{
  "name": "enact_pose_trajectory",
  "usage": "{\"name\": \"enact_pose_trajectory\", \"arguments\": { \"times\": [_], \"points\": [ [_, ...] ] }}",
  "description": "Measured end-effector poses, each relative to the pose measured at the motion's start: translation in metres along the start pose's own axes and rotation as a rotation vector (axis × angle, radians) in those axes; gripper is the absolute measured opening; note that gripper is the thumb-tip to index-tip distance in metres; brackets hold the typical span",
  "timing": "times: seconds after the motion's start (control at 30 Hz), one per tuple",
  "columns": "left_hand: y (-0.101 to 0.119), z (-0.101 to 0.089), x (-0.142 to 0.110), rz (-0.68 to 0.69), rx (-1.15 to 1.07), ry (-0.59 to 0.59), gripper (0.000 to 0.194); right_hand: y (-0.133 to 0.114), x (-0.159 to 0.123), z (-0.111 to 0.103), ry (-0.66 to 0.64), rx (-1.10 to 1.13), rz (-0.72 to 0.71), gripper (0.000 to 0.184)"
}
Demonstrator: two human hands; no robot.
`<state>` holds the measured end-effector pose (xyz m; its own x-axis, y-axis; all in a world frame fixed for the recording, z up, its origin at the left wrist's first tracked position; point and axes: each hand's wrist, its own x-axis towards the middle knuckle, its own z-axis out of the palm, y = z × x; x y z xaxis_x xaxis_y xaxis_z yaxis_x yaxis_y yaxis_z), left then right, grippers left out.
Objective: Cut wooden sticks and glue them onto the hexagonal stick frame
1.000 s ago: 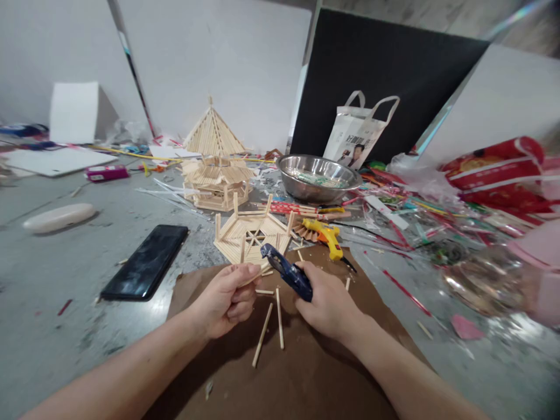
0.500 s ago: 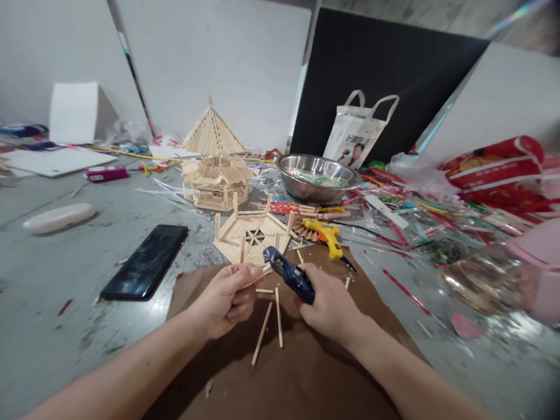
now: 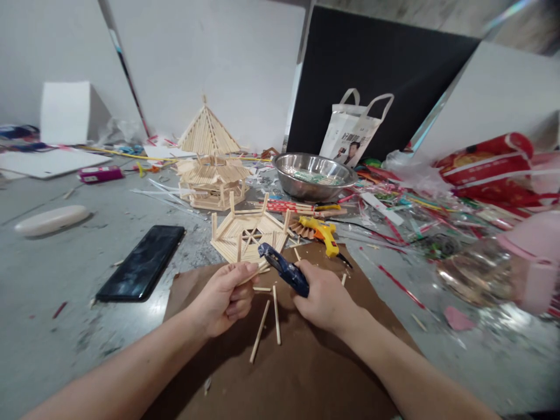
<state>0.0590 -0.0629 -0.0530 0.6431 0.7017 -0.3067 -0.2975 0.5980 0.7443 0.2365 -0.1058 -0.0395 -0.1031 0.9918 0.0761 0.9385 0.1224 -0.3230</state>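
Observation:
My left hand (image 3: 230,296) is closed, pinching a thin wooden stick (image 3: 261,268) between thumb and forefinger. Wrapped in my right hand (image 3: 326,297) is a dark blue pair of cutting pliers (image 3: 284,271), its head beside the stick's far end; whether the jaws touch the wood cannot be made out. Below the hands, loose wooden sticks (image 3: 259,332) lie on a brown sheet (image 3: 306,373). Just beyond the hands stands a hexagonal stick base (image 3: 227,233) with short upright posts. A yellow glue gun (image 3: 324,233) rests to its right.
Behind the base stands a stick pavilion (image 3: 210,169) with a pointed roof. A steel bowl (image 3: 312,189) sits beside it. Leftward lie a black phone (image 3: 140,262) and a white oval case (image 3: 52,220). A pink-topped bottle (image 3: 481,271) and scattered scraps occupy the right.
The whole view has shifted slightly, so things appear a little further left. Both hands keep the same hold on the stick and the pliers.

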Motion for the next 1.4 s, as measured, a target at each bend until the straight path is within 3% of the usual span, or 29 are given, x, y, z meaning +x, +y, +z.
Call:
{"name": "enact_pose_trajectory", "arguments": {
  "times": [0.13,0.23,0.37,0.43,0.5,0.57,0.87,1.13,1.3,1.4],
  "points": [
    [0.003,-0.002,0.001,0.075,0.118,0.016,0.025,-0.002,0.001,0.0,0.017,0.01,-0.003,0.028],
    [0.008,-0.005,-0.001,0.248,0.381,0.1,0.022,-0.004,0.002,-0.001,0.004,0.021,0.02,0.028],
    [0.015,-0.006,-0.007,0.733,1.071,0.377,0.033,-0.006,0.001,-0.002,-0.014,-0.009,0.073,0.027],
    [0.015,-0.006,-0.008,0.937,1.461,0.447,0.036,-0.007,0.0,-0.001,-0.021,-0.022,0.089,0.025],
    [0.014,-0.005,-0.007,1.01,1.735,0.468,0.03,-0.01,-0.001,-0.001,-0.029,-0.029,0.102,0.023],
    [0.012,-0.005,-0.006,0.996,1.886,0.47,0.024,-0.012,-0.003,-0.001,-0.038,-0.03,0.113,0.023],
    [0.004,-0.012,-0.004,0.91,1.875,0.409,0.018,-0.016,-0.003,-0.001,0.051,0.038,-0.006,0.039],
    [0.005,-0.013,-0.003,0.971,1.922,0.351,0.021,-0.012,-0.002,-0.003,0.004,0.147,-0.044,0.059],
    [0.01,-0.017,-0.001,1.078,1.944,0.333,0.024,-0.013,-0.005,-0.007,-0.05,0.214,-0.103,0.064],
    [0.013,-0.02,0.0,1.06,1.906,0.335,0.024,-0.014,-0.007,-0.008,-0.042,0.251,-0.123,0.065]
  ]
}}
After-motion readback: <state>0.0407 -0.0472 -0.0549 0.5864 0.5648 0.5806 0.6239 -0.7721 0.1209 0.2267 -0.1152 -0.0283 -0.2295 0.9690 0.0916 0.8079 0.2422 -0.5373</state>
